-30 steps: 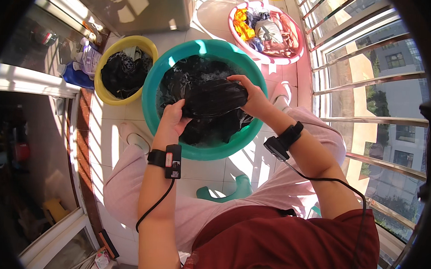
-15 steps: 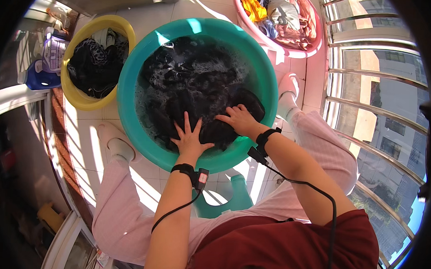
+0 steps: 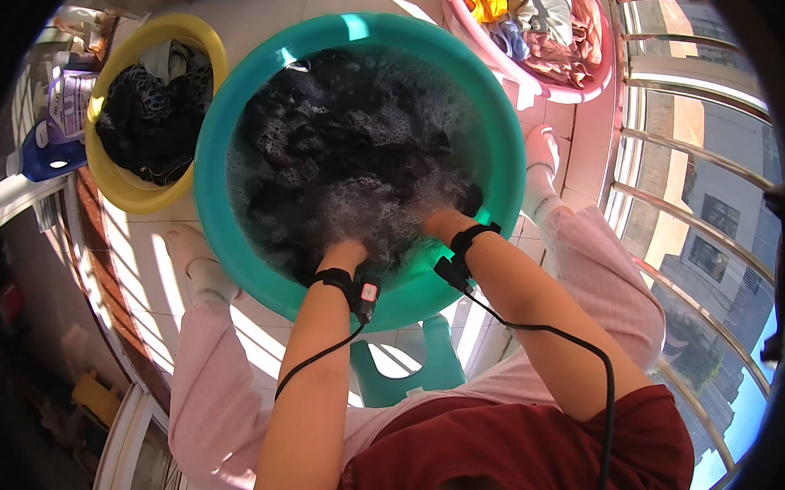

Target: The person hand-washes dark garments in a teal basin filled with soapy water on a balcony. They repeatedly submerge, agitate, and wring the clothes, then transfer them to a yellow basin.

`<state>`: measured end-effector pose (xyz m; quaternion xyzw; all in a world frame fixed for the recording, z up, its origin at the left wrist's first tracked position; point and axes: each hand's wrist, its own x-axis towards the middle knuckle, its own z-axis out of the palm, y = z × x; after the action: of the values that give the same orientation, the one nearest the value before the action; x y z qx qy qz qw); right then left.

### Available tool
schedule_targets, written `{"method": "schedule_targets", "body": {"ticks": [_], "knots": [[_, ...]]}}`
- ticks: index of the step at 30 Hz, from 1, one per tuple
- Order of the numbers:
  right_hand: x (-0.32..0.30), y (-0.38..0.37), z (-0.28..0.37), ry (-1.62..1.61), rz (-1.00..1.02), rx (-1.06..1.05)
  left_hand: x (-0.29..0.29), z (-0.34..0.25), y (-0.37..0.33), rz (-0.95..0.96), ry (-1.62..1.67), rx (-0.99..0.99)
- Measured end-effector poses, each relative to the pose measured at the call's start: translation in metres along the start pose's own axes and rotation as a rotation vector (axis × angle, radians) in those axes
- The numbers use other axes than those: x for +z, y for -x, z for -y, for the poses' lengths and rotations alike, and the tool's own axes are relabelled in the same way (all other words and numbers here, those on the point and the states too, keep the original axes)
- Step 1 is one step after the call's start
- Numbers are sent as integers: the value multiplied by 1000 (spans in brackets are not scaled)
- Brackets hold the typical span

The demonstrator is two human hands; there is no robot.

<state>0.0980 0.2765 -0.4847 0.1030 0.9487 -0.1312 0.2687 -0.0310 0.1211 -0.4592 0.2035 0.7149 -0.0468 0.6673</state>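
A large teal basin [image 3: 213, 180] in front of me holds dark clothes [image 3: 344, 147] soaking in sudsy water. My left hand [image 3: 347, 252] is sunk in the water near the basin's close side, with only the part by the wrist showing. To its right, my right hand [image 3: 447, 223] is likewise under the foam, over the dark cloth. The fingers of both hands are hidden by murky water and bubbles, so their grip does not show. Black straps with small cabled devices sit round both wrists, just above the water.
A yellow basin [image 3: 209, 71] with dark clothes stands left, beside purple and blue detergent bottles [image 3: 59, 147]. A pink basin [image 3: 604, 57] of coloured clothes is at the far right. Metal railings [image 3: 694, 149] line the right side. A teal stool [image 3: 404, 381] is below me.
Both hands have pushed down from the surface of the dark clothes into the water. Foam and splashing now cover the fingers. The view has shifted slightly.
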Motion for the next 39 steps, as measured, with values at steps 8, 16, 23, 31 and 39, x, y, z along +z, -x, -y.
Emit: {"method": "schedule_targets", "body": {"ticks": [8, 16, 23, 31, 39], "knots": [[-116, 79, 35, -320, -83, -198, 41, -35, 92, -579, 21, 482], [-283, 184, 88, -528, -241, -356, 11, -52, 238, -995, 305, 1140], [-391, 268, 114, -474, -703, -630, -8, -86, 416, -1151, 229, 1383], [-404, 272, 111, -803, -694, -659, -13, -92, 474, -1074, 469, 1510], [-247, 164, 74, -832, -482, -410, 0, -30, 261, -1098, 249, 937]]}}
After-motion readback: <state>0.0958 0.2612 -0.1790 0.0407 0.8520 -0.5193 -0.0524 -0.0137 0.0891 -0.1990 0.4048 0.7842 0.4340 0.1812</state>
